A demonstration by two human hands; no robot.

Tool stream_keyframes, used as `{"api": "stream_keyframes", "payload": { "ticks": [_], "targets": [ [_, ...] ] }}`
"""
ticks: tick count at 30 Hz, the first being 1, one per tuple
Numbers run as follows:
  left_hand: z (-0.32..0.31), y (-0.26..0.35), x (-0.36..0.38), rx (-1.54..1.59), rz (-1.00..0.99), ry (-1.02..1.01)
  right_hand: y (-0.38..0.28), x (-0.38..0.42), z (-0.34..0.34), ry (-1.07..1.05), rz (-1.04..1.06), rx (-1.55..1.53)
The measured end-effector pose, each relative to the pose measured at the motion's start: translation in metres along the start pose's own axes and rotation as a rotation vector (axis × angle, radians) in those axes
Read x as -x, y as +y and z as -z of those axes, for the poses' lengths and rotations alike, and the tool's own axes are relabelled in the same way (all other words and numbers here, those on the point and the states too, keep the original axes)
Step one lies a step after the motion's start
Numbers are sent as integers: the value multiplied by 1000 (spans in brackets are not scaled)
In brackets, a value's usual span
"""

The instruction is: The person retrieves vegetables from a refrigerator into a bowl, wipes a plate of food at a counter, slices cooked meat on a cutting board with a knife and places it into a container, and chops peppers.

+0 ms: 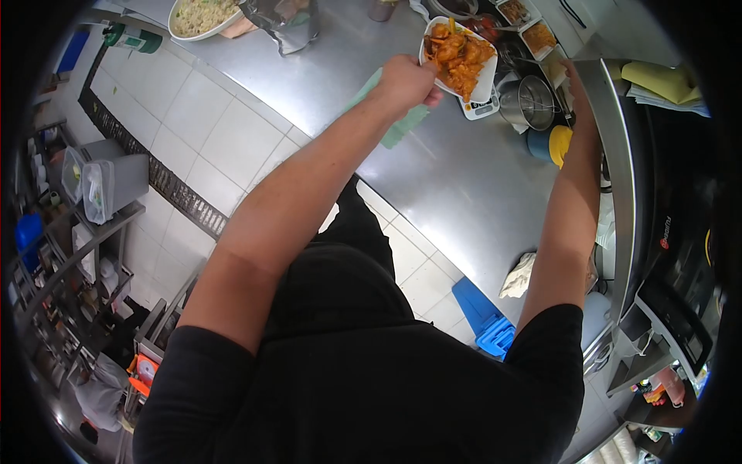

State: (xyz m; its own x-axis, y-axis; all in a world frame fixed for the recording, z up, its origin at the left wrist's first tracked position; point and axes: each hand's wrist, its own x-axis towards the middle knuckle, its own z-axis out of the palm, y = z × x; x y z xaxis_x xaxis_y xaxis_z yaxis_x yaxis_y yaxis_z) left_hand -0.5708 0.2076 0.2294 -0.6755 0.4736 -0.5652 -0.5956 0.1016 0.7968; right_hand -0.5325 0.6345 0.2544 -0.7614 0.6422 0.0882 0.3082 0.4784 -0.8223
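Note:
My left hand [411, 82] is closed on the near-left rim of a white dish [485, 87]. Chunks of food in orange sauce [457, 56] fill it. Just below the dish, partly covered by it, is a white kitchen scale [479, 109]. My right hand [573, 87] reaches up along the steel edge at the right, close to the small food trays. Its fingers are mostly hidden, so their grip cannot be made out. A metal pot [510, 99] with a whisk [539, 103] stands between my hands. Nearer my right forearm is a blue container with a yellow lid [559, 145].
A green cloth [406, 127] lies on the steel counter [456, 185] under my left forearm. At the back left are a bowl of rice [202, 17] and a foil bag [284, 23]. Small trays of food [539, 36] line the back right. A black appliance [672, 185] borders the right.

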Motion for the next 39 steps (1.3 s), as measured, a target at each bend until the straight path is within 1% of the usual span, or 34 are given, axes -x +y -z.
{"api": "stream_keyframes", "payload": {
  "ticks": [3,5,8,10,15,18,20,24,27,29,30,33,36,37,39],
  "targets": [
    [-4,3,-2,5,-7,-2,-43,41,1,-73,39,-112],
    [-6,1,-7,11,-8,-3,-67,73,-2,-157,29,-112],
    [-8,0,-9,6,-12,-6,-88,114,-15,-272,5,17],
    [-8,0,-10,5,-15,-5,-95,130,-28,-300,19,120],
    [-10,-1,-9,-19,0,-5,-105,142,-49,-254,-10,282],
    [-11,-4,-5,-18,-14,-17,-110,145,-55,-204,14,193],
    [-8,-8,-1,-17,-4,-33,-109,144,-55,-191,32,246],
    [-6,-13,2,-30,1,-46,-109,148,-57,-238,109,321],
    [-5,-13,5,-50,-17,-59,-119,152,-54,-250,16,314],
    [-3,-15,6,-36,-23,-58,-96,143,-53,-307,-38,119],
    [-3,-15,6,-29,-27,-58,-95,141,-53,-333,-63,21],
    [5,-19,10,-13,-42,-87,-101,135,-42,-275,-299,-197],
    [15,-23,21,-19,-10,-97,-115,117,-4,-500,-261,-498],
    [21,-26,26,4,-16,-94,-113,110,5,-475,-208,-554],
    [33,-32,38,47,-27,-84,-100,87,18,-344,-93,-585]
  ]
}}
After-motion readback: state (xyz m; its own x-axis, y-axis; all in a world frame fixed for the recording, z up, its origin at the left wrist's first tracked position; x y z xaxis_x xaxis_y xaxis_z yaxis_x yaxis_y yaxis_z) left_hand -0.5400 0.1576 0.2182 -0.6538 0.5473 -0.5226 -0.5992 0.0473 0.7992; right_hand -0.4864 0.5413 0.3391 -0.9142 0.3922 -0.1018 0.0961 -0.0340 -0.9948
